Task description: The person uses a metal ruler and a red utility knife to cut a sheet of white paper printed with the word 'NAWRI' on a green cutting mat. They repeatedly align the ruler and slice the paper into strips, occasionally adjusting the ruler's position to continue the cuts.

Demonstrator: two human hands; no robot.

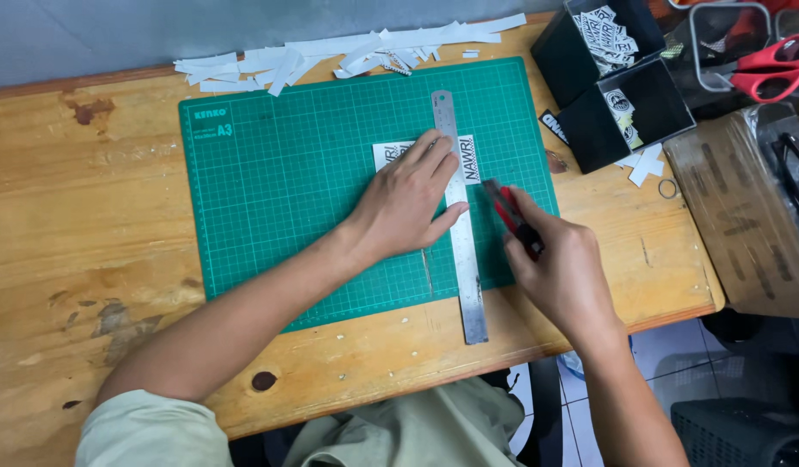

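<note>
While the left hand (408,203) presses flat, fingers spread, on the steel ruler (460,225) and the white printed sticker sheet (391,154) under it, mid green cutting mat (278,173), the right hand (564,272) has its grip clenched around a red-and-black utility knife (510,214) just right of the ruler. The sheet looks thin, light and apt to slide, so pinning it beside the ruler's edge seems wise. Right of the mat stand two black boxes (590,130) of black-and-white stickers; white paper strips (330,56) lie beyond its far edge.

Small craft workspace, worn wooden tabletop (88,225), green gridded cutting mat (287,173), white paper offcuts (330,56), black sticker boxes (629,117)
</note>
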